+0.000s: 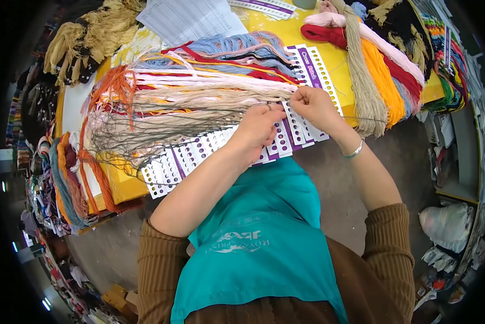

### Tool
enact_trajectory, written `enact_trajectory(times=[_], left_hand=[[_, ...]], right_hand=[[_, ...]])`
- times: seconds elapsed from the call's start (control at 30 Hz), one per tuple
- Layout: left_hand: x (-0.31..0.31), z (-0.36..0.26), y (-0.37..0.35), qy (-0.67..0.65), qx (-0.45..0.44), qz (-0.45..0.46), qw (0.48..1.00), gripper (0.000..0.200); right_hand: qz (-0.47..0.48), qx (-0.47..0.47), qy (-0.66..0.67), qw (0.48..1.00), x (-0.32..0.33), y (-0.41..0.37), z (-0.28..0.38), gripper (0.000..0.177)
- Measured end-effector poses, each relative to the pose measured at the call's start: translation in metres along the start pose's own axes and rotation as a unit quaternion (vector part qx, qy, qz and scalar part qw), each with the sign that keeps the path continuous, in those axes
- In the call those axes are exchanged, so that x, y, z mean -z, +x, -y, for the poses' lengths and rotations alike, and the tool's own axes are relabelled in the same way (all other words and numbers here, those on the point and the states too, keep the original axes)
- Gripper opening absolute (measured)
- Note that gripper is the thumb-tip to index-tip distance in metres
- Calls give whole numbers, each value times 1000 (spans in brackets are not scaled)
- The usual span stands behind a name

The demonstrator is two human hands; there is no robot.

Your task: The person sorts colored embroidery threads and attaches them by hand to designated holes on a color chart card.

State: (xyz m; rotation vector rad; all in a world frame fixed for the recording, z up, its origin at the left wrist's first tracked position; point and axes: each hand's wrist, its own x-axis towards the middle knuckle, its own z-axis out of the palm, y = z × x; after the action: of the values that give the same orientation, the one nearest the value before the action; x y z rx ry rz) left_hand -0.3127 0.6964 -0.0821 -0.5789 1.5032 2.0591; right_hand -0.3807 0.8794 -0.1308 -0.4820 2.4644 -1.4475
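White and purple cards with punched holes (309,67) lie overlapped along the front of the yellow table. Long threads in beige, pink, red, blue and dark grey (199,102) spread leftward from their holes. My left hand (257,129) rests over the cards, its index finger stretched toward the right; what its other fingers hold, if anything, is hidden. Close beside it, my right hand (313,108) is pinched at a card's edge where the beige threads end. The thing between its fingertips is too small to make out.
Beige, orange, red and pink skeins (380,70) hang over the table's (337,59) right side. A printed paper sheet (191,21) lies at the back. More skeins (70,178) hang at the left corner, and tan and black bundles (91,38) sit behind. Shelving stands at right.
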Motion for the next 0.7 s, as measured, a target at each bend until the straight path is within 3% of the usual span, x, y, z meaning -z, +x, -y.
enact_trajectory(times=[0.03, 0.17, 0.4, 0.5, 0.63, 0.7], left_hand=[[-2, 3, 5, 27, 3, 9, 1000, 25], [-10, 26, 29, 102, -134, -65, 984, 20], [-13, 7, 28, 83, -60, -61, 993, 11], [-9, 11, 34, 133, -72, -68, 986, 9], [9, 11, 33, 268, -185, -105, 940, 10], [13, 8, 26, 200, -173, -83, 961, 11]], right_hand=[[4, -1, 9, 1000, 0, 0, 0, 15], [17, -13, 65, 998, 3, -1, -4, 12], [33, -42, 139, 989, 3, -5, 8, 10], [41, -29, 115, 992, 3, -3, 4, 11], [61, -27, 91, 994, 3, -2, 5, 14], [54, -24, 26, 998, 3, -4, 13, 17]])
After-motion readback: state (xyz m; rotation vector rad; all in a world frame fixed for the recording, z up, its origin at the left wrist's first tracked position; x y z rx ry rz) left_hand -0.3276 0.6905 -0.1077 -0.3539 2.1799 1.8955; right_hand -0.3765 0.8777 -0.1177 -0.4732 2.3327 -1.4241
